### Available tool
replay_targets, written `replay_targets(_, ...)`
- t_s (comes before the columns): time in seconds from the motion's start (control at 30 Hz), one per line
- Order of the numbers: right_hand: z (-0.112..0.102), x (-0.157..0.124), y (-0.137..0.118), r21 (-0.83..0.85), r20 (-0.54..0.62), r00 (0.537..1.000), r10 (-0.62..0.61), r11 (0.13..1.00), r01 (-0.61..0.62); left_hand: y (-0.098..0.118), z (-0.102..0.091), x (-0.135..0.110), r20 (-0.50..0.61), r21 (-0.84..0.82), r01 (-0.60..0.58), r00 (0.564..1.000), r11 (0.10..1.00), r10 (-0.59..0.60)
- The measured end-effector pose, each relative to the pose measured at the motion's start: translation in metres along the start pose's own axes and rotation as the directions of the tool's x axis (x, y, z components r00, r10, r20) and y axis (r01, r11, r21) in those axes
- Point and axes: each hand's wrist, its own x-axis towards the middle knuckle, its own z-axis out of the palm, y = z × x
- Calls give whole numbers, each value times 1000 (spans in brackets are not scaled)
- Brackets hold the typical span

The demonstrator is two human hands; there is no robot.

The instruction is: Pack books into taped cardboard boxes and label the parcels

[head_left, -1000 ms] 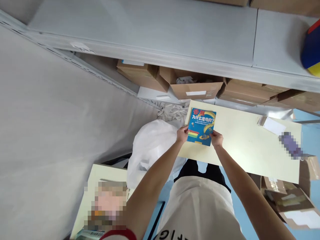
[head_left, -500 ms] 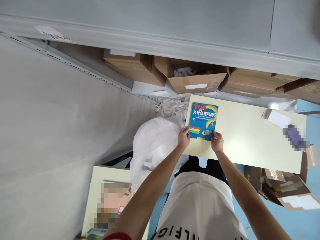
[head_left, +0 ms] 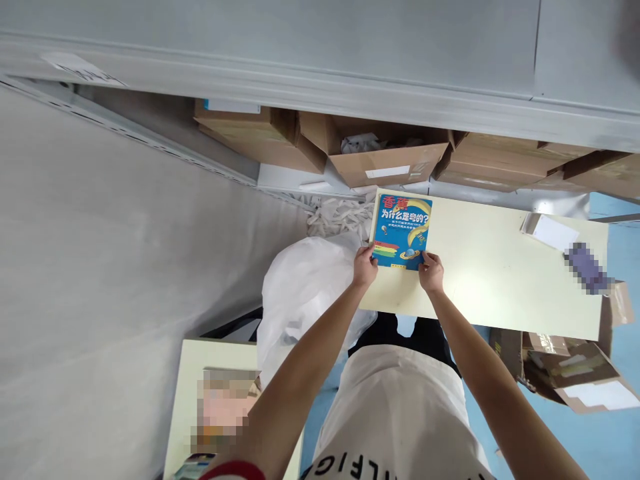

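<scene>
A blue book [head_left: 401,233] with a red and white Chinese title, yellow bananas and a ringed planet on its cover faces me. My left hand [head_left: 365,267] is closed on its lower left edge, and my right hand [head_left: 431,272] pinches the lower right corner. The book is over the left end of a cream tabletop [head_left: 500,280]; whether it touches the surface I cannot tell. Beside my left forearm bulges a white plastic bag [head_left: 310,273].
Cardboard boxes [head_left: 390,167] line the grey shelf beyond the table, with white paper strips [head_left: 340,217] nearby. A small white box [head_left: 554,232] lies at the table's right, beside a blurred purple item [head_left: 586,268]. Open cartons [head_left: 585,373] stand lower right; another cream table [head_left: 193,373] is lower left.
Both hands and the book have shifted slightly away from me, toward the table's far edge. The grip on the book looks the same, and the whole view has moved a little.
</scene>
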Motion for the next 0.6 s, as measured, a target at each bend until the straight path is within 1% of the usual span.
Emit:
replay_targets(0.07,-3,-2,-6,11,-12,1000,-21,1000,21,9,-2,-3,-28,60,-17,999,998,19)
replay_targets(0.1,-10,-2,-11,21,-34,999,-40,999,40,17,-3,-5,-48,84,-32,998,996,36)
replay_targets(0.13,-20,-1,-18,35,-72,995,-69,997,71,27,-4,-6,-69,100,-51,996,994,59)
replay_targets(0.17,-36,1,-27,51,-126,986,-110,992,117,40,-4,-5,-89,104,-75,992,992,84)
replay_targets(0.2,-57,4,-37,62,-195,967,-162,982,177,57,-4,-4,-100,99,-108,988,989,118)
replay_targets(0.23,-84,8,-49,67,-271,938,-218,967,244,76,-4,-1,-100,87,-157,981,984,166)
replay_targets(0.27,-115,14,-62,54,-353,893,-281,946,319,99,-3,3,-94,72,-223,969,972,229)
replay_targets(0.3,-150,21,-76,28,-426,842,-331,925,379,125,-2,9,-78,53,-311,946,949,314)
replay_targets(0.33,-186,30,-91,-8,-493,789,-367,908,418,155,0,15,-60,27,-409,910,912,410)
replay_targets(0.37,-222,41,-106,-46,-568,728,-385,898,439,186,3,22,-53,-11,-502,864,865,501)
replay_targets(0.4,-256,54,-120,-72,-619,680,-393,891,449,220,7,30,-51,-57,-573,819,818,571)
replay_targets(0.43,-288,70,-134,-83,-655,645,-393,886,456,254,13,39,-48,-108,-619,785,778,618)
replay_targets(0.47,-315,87,-147,-78,-679,625,-385,884,461,289,20,48,-44,-164,-642,764,749,644)
replay_targets(0.5,-337,106,-158,-49,-695,620,-363,885,463,323,28,59,-38,-221,-645,755,732,654)
replay_targets(0.53,-354,126,-168,10,-693,644,-323,890,456,355,37,70,-37,-272,-631,762,727,647)
replay_targets(0.57,-366,145,-176,78,-667,689,-283,893,442,384,47,81,-41,-315,-605,778,731,627)
replay_targets(0.6,-373,163,-182,140,-624,737,-259,891,432,410,58,93,-46,-343,-578,798,741,601)
